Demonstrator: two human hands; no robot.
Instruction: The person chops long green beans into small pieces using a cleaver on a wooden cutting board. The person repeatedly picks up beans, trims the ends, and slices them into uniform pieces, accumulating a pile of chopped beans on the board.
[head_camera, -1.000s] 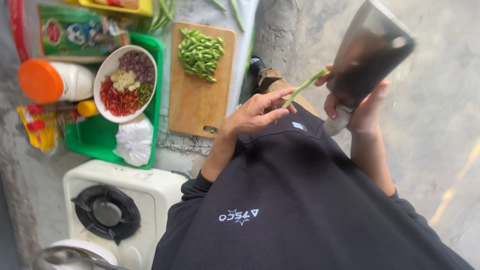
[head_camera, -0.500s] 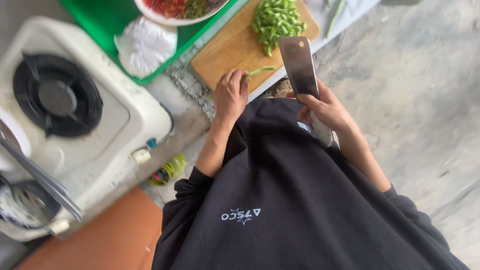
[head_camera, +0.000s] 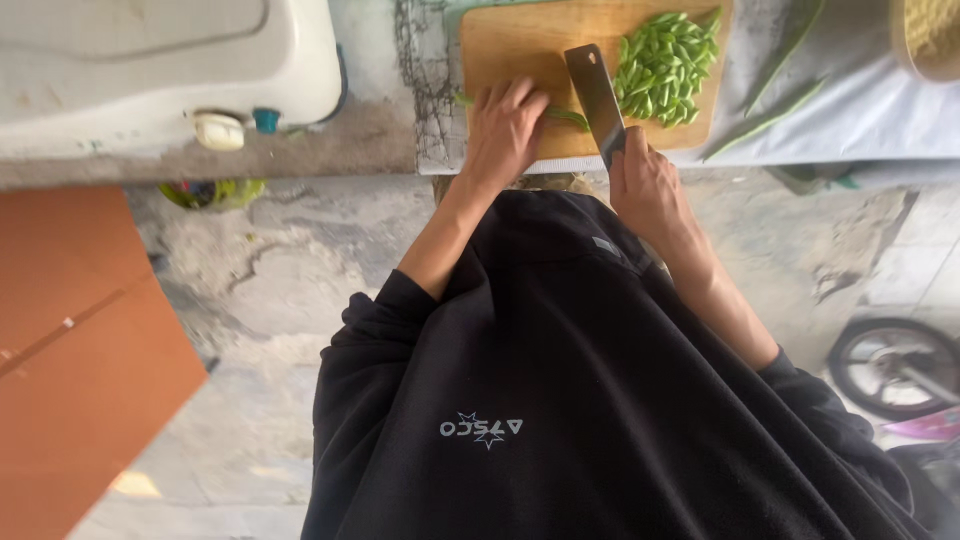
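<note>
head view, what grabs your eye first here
The wide steel cleaver, gripped by the right hand, stands over the wooden cutting board at top centre. Left of it the left hand pins a long green bean pod; a heap of chopped green bean pieces lies right of the blade.

At top centre, the left hand (head_camera: 505, 130) pins a green bean (head_camera: 565, 116) on the cutting board (head_camera: 510, 45); the right hand (head_camera: 648, 185) grips a cleaver (head_camera: 597, 95) beside chopped beans (head_camera: 665, 65)
</note>
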